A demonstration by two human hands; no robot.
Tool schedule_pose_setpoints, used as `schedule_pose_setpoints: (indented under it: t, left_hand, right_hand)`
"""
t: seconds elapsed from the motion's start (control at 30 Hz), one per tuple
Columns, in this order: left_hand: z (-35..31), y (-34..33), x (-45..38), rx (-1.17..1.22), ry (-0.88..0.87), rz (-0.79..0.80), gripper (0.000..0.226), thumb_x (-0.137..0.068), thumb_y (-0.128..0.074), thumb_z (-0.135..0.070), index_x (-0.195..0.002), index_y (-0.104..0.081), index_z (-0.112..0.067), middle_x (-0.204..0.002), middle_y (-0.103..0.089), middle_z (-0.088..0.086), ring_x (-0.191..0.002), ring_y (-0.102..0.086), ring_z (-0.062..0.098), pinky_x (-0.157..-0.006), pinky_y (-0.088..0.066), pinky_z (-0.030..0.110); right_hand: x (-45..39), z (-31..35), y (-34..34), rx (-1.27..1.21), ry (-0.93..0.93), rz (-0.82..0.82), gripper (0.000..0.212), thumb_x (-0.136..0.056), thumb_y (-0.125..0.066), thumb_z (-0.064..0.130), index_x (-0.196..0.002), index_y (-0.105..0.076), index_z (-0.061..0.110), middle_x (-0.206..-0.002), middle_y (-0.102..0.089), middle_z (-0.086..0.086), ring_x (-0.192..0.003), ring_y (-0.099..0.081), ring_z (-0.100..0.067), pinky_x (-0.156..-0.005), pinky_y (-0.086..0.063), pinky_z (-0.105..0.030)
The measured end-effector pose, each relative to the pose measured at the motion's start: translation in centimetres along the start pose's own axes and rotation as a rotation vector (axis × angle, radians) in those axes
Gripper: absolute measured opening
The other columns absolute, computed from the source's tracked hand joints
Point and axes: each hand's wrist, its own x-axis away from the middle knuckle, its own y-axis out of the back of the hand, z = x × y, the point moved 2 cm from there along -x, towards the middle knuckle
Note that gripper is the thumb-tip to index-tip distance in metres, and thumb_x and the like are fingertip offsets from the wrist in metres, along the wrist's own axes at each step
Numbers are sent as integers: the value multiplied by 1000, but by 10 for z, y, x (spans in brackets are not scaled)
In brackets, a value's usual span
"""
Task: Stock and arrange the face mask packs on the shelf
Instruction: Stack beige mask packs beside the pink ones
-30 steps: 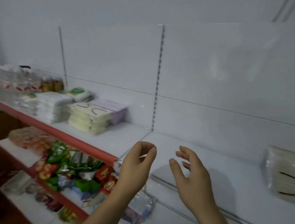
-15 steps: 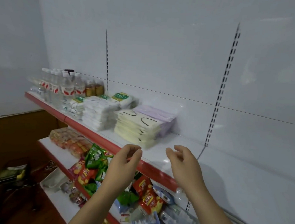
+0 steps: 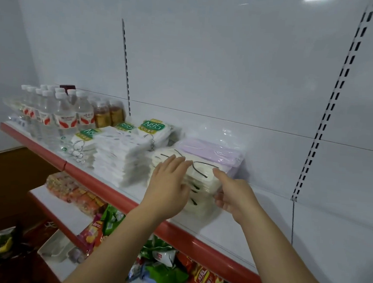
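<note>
A stack of cream face mask packs (image 3: 200, 178) with black ear loops lies on the white top shelf (image 3: 264, 216). My left hand (image 3: 168, 184) lies over the stack's top left with its fingers straight. My right hand (image 3: 235, 194) touches the stack's right side, index finger along the top edge. A purple mask pack (image 3: 211, 152) sits right behind the cream stack. To the left stand a white mask pack stack (image 3: 117, 156) and N95 packs (image 3: 153, 127).
Water bottles (image 3: 56, 113) and amber bottles (image 3: 107, 112) fill the shelf's left end. The shelf has a red front rim (image 3: 101, 186). Snack bags (image 3: 164, 264) crowd the lower shelf. Right of the stack the shelf surface is bare white.
The view has swung left along the shelf. Both hands moved forward from in front of the rim onto the cream mask stack, the left fingers straightening over its top.
</note>
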Motion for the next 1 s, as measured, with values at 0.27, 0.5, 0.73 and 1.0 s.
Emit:
schedule_pose_setpoints:
  t: [0.27,0.5,0.73,1.0]
  left_hand:
    - [41,-20,-21,-33,-261,19,64,-72,-30,-25,-125,-65,-20,-130,-63,-3,-118,-58,26,-105,-43,48]
    - [64,-11,-32,194,-347,54,58,-75,-38,-12,-127,-63,-16,-131,-63,-3,-118,-56,26,-100,-47,43]
    - [78,12,-42,439,-231,-163,37,-95,-57,-23,-131,-57,-15,-132,-59,-2,-125,-49,18,-102,-45,36]
    - [35,22,-50,1021,50,258,77,-84,-76,-47,-149,-34,-41,-145,-49,0,-121,-52,6,-98,-41,26]
  right_hand:
    - [1,13,-18,91,123,-228,28,-79,-76,33,-71,-57,15,-66,-51,-3,-60,-47,-23,-61,-41,-33]
    - [13,19,-51,145,158,-341,45,-69,-79,33,-100,-65,2,-78,-59,-6,-64,-55,-22,-51,-42,-30]
    - [68,35,-43,182,399,-439,14,-81,-78,10,-83,-67,18,-70,-64,-3,-70,-65,-18,-67,-49,-31]
    - [130,18,34,235,500,-483,28,-78,-81,22,-103,-70,27,-97,-71,-12,-92,-68,-32,-89,-55,-55]
